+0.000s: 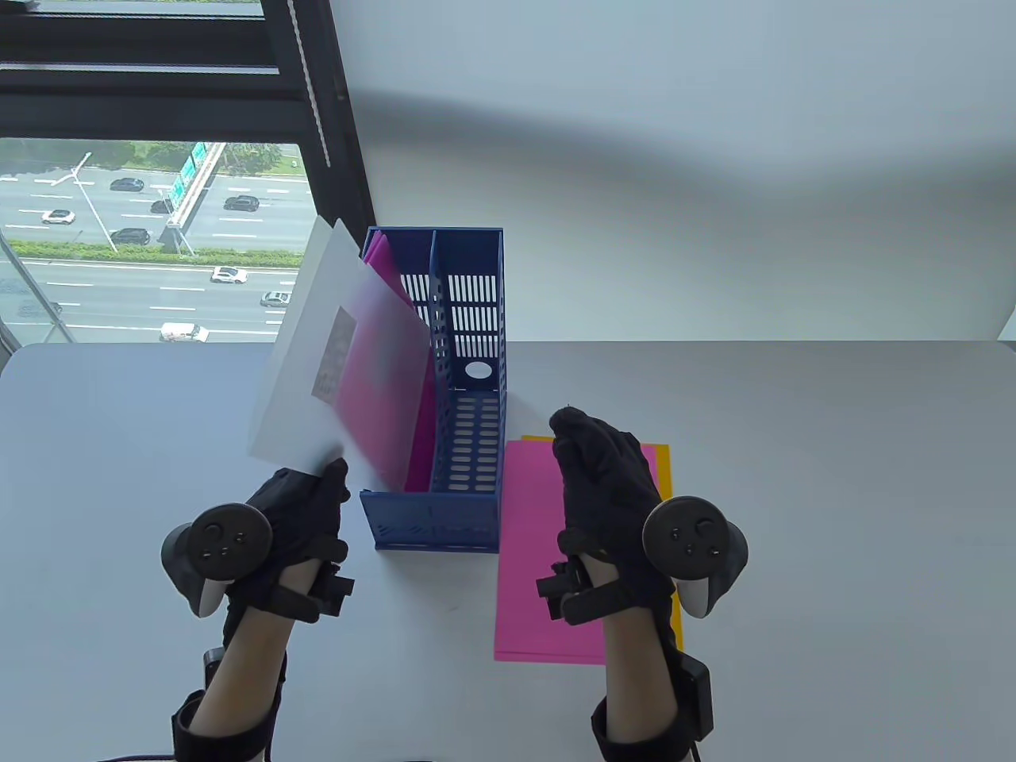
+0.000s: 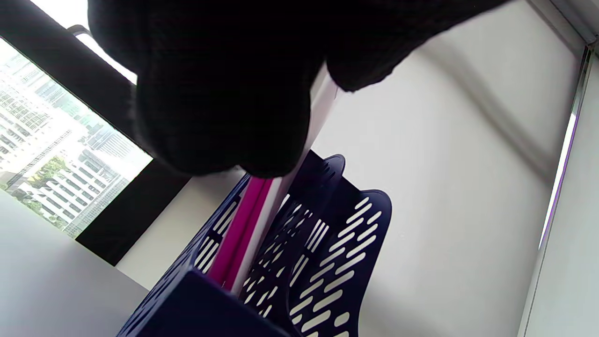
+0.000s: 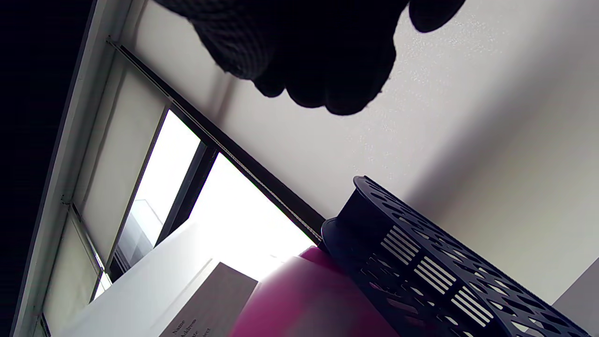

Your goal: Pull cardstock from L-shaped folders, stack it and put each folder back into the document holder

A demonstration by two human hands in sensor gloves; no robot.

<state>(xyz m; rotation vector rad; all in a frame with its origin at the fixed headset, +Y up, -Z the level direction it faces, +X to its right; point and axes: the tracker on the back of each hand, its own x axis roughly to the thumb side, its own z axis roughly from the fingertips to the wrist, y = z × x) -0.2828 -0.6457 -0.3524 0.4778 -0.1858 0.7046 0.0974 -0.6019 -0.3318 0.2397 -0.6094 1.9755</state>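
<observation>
My left hand [image 1: 305, 496] pinches the lower corner of a translucent white L-shaped folder [image 1: 333, 349], which tilts to the left over the left slot of the blue document holder [image 1: 468, 508]. That slot holds pink cardstock in other folders [image 1: 389, 266]. In the left wrist view the folder's edge [image 2: 323, 107] runs down from my fingers [image 2: 220, 93] into the holder [image 2: 327, 243]. My right hand [image 1: 603, 468] rests flat on a pink cardstock sheet [image 1: 528, 548] that lies on an orange sheet [image 1: 665, 464] to the right of the holder. The holder's right slot looks empty.
The grey table [image 1: 833, 516] ends at the white wall [image 1: 714, 198] behind the holder. A window [image 1: 151, 230] with a dark frame lies at the back left. In the right wrist view the folder's label [image 3: 206, 304] and the holder's side [image 3: 421, 262] show.
</observation>
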